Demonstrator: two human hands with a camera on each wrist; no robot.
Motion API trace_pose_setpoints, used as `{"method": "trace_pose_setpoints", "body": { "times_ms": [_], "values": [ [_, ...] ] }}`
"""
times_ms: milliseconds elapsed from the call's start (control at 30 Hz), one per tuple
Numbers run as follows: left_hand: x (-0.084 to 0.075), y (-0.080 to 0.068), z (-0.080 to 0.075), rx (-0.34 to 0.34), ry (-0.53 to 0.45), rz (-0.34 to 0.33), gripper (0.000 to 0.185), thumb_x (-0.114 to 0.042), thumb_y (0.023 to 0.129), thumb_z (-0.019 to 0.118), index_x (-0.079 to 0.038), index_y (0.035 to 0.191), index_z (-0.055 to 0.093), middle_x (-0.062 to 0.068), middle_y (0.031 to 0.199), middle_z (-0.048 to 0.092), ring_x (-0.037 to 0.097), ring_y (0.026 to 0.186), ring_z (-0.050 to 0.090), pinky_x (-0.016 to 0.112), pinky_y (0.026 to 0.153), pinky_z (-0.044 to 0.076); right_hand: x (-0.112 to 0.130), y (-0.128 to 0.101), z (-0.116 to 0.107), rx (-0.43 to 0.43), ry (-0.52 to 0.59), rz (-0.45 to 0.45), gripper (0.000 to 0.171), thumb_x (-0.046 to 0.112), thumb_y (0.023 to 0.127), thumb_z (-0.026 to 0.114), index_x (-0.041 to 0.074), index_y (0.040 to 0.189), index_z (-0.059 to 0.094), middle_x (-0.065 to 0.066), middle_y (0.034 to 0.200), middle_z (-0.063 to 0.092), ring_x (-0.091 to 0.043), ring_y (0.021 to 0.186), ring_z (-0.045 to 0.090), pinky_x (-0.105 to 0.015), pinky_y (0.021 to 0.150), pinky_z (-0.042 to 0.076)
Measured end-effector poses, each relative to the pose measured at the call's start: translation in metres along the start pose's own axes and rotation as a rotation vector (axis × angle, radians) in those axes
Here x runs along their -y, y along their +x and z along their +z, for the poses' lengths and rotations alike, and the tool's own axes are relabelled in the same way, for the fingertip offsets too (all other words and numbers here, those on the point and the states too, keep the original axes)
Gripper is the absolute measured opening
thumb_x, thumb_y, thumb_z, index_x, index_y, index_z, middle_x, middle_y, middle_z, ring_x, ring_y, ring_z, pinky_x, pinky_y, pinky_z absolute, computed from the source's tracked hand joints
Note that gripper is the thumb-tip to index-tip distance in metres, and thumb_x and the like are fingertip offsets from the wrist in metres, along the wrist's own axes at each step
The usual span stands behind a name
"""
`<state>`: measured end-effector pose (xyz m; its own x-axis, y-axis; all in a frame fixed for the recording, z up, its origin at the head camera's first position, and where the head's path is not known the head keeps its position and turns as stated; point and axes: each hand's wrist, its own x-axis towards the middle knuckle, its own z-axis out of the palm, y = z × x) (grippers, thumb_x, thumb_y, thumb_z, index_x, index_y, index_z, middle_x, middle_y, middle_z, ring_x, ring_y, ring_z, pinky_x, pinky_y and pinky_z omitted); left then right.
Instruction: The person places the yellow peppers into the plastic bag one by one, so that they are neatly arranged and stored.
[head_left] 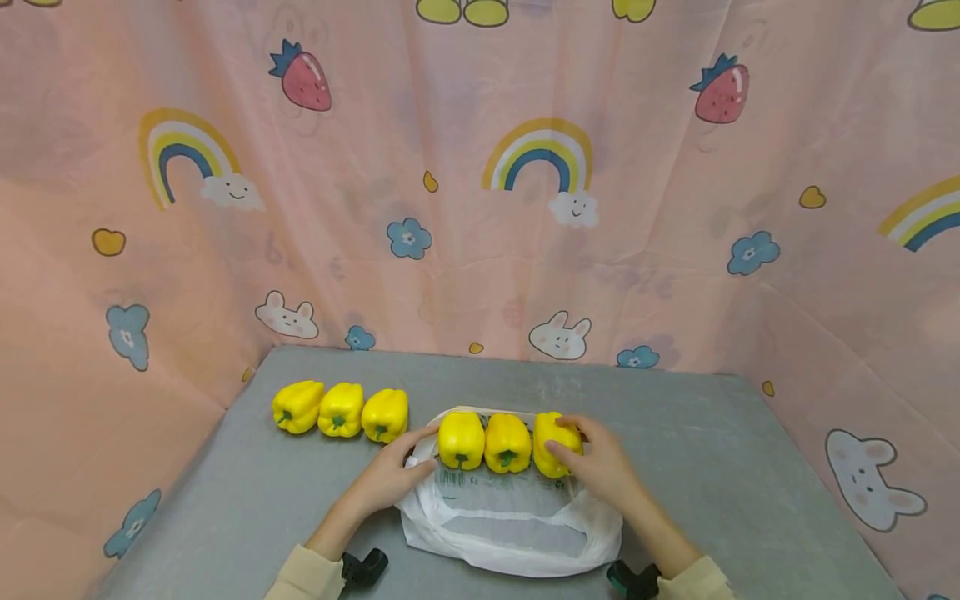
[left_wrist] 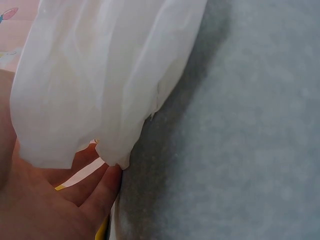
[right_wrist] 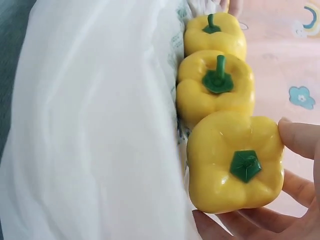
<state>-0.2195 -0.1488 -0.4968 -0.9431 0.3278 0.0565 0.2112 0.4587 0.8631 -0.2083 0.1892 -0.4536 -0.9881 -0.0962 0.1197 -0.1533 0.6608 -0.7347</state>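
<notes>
Your right hand [head_left: 600, 467] has its fingers curled round the glossy yellow bell pepper with a green stem [head_left: 553, 445], the end one of three lined up on the thin white plastic bag [head_left: 510, 521]. Your left hand [head_left: 390, 477] lies with fingers fairly straight on the bag's edge, its fingertips just beside the nearest pepper of the row [head_left: 461, 439]; it looks flat, pressing rather than gripping. The film could slip under that palm, I judge, letting the bag slide across the grey table [head_left: 712, 467]. The smooth skin may also twist out of your right fingers [right_wrist: 300, 137] and knock the middle pepper [right_wrist: 216, 84] touching it.
</notes>
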Motion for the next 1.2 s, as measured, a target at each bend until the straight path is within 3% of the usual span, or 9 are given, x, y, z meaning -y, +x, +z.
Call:
{"method": "trace_pose_setpoints", "body": {
  "times_ms": [667, 933, 1200],
  "values": [
    [0.002, 0.0, 0.0, 0.003, -0.001, 0.012, 0.054, -0.022, 0.1, 0.065, -0.017, 0.151, 0.05, 0.012, 0.155, 0.046, 0.035, 0.145, 0.038, 0.061, 0.115, 0.03, -0.001, 0.002, 0.01, 0.029, -0.082, 0.057, 0.055, 0.034, 0.096, 0.071, 0.003, 0.139, 0.055, -0.021, 0.142, 0.055, -0.039, 0.126, 0.055, -0.057, 0.103, 0.047],
    [0.001, 0.001, 0.0, -0.007, 0.0, 0.028, 0.053, -0.021, 0.1, 0.065, -0.016, 0.151, 0.05, 0.014, 0.154, 0.047, 0.037, 0.144, 0.039, 0.063, 0.114, 0.03, 0.001, -0.001, -0.001, 0.046, -0.055, 0.029, 0.055, 0.029, 0.098, 0.069, -0.001, 0.141, 0.054, -0.023, 0.141, 0.054, -0.041, 0.126, 0.054, -0.055, 0.102, 0.049],
    [0.0, 0.0, 0.0, 0.0, 0.003, 0.016, 0.053, -0.021, 0.1, 0.065, -0.016, 0.151, 0.05, 0.014, 0.154, 0.046, 0.037, 0.144, 0.039, 0.062, 0.115, 0.031, 0.002, -0.006, -0.02, 0.004, 0.009, -0.03, 0.048, 0.025, 0.099, 0.068, -0.001, 0.137, 0.057, -0.022, 0.138, 0.056, -0.042, 0.126, 0.054, -0.054, 0.103, 0.048]
  ]
}}
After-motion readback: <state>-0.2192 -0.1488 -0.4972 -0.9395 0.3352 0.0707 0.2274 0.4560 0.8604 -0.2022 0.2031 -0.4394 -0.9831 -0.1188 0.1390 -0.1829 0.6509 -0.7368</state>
